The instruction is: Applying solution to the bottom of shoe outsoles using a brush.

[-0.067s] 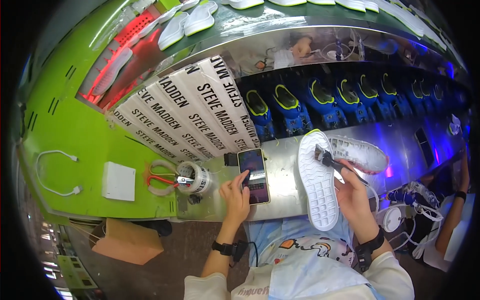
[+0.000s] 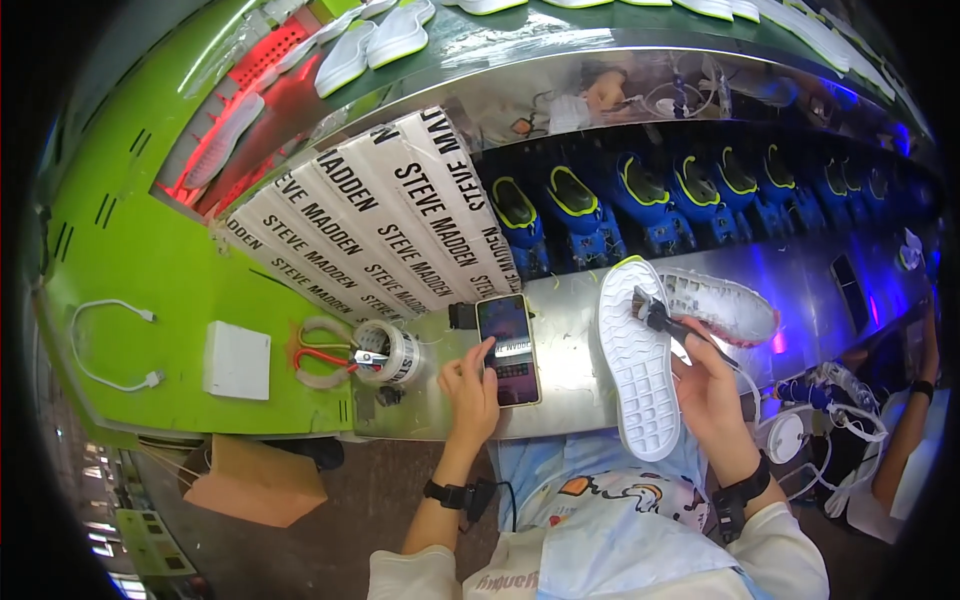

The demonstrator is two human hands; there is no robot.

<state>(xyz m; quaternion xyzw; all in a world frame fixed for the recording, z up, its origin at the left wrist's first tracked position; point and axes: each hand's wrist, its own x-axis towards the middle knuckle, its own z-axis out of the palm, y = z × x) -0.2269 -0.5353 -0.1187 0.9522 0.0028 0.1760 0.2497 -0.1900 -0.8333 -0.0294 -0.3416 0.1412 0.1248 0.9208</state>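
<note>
Over bench (image 2: 572, 385): R fingers (image 2: 706, 350) closed on brush (image 2: 662, 321) against sole (image 2: 636, 385); L fingers (image 2: 480, 357) half-curled, only touching phone (image 2: 513, 325); approx. unchanged vs. prev.

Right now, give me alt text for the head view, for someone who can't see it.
A person's right hand holds a dark brush over a white shoe sole, while the left hand touches a phone on a metal bench. Blue shoes stand in a row behind; red-handled scissors and a tape roll are at left.
</note>
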